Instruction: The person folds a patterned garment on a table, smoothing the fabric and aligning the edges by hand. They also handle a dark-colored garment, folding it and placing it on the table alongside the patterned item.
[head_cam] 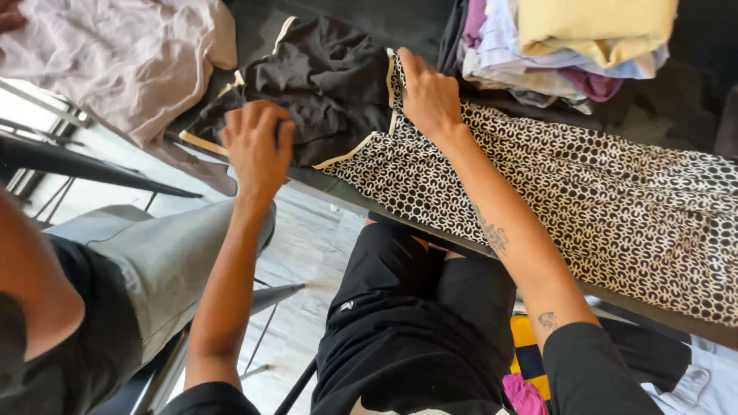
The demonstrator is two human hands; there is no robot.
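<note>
The left hand (257,146) lies palm down, fingers spread and slightly curled, on a black garment with cream trim (323,84); it presses on the cloth and does not close around it. The right hand (429,96) lies flat, fingers together, at the edge where a black-and-white ring-patterned garment (584,192) meets the black garment; no grip is visible there either.

Taking the black garment as landmark: it lies crumpled on a dark surface (661,107). The patterned garment adjoins it on the right, spread flat and running along the near edge of the surface. Beyond the patterned garment sits a stack of folded clothes (561,46), yellow on top, with pale blue, purple and grey beneath. Left of the black garment lies a loose pale pink garment (115,54), partly hanging over the edge. At lower left, well apart from the black garment, another person's arm and grey-clad leg (154,261) are in view.
</note>
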